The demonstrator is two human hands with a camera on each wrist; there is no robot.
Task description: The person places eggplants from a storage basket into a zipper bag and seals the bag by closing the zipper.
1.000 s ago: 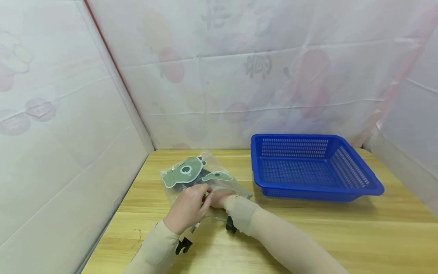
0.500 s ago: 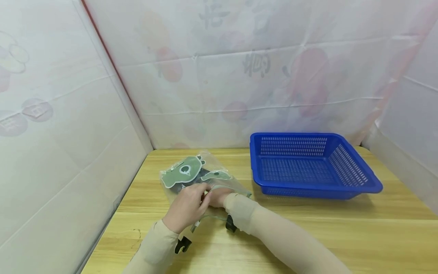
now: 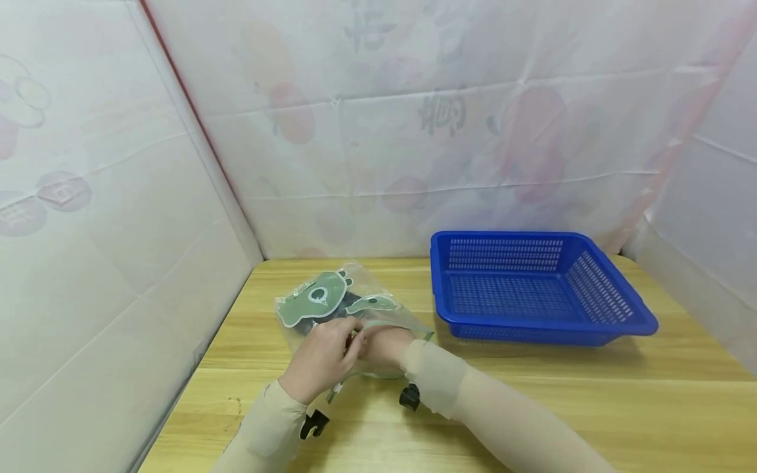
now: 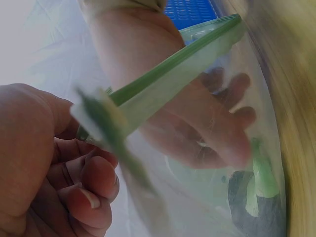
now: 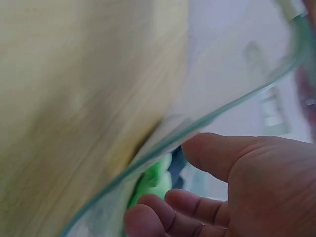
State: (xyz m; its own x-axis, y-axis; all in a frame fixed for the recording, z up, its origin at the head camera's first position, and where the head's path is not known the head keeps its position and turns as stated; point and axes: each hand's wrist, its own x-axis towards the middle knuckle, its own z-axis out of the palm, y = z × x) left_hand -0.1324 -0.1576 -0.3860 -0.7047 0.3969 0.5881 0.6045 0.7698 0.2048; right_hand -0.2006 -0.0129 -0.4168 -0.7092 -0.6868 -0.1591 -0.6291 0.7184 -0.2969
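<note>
A clear zip bag (image 3: 362,279) with green printed shapes and a green zip strip (image 4: 163,71) lies on the table, its mouth toward me. My left hand (image 3: 319,358) pinches the bag's edge at the end of the zip strip, fingers curled. My right hand (image 3: 384,347) reaches through the mouth into the bag; its fingers (image 4: 232,143) show through the plastic, loosely bent, holding nothing. Deeper inside lies a bright green and dark grey item (image 5: 153,180), just beyond the right fingertips. What kind of item it is, I cannot tell.
A blue plastic basket (image 3: 550,327) with slotted walls stands at the right of the wooden table (image 3: 591,394). Printed white sheets (image 3: 367,151) hang behind and at both sides. Black clips (image 3: 313,425) sit under both wrists.
My right hand and forearm have shifted slightly right and toward me, and the bag's mouth bulges more around the hand. The left hand keeps its pinch on the edge.
</note>
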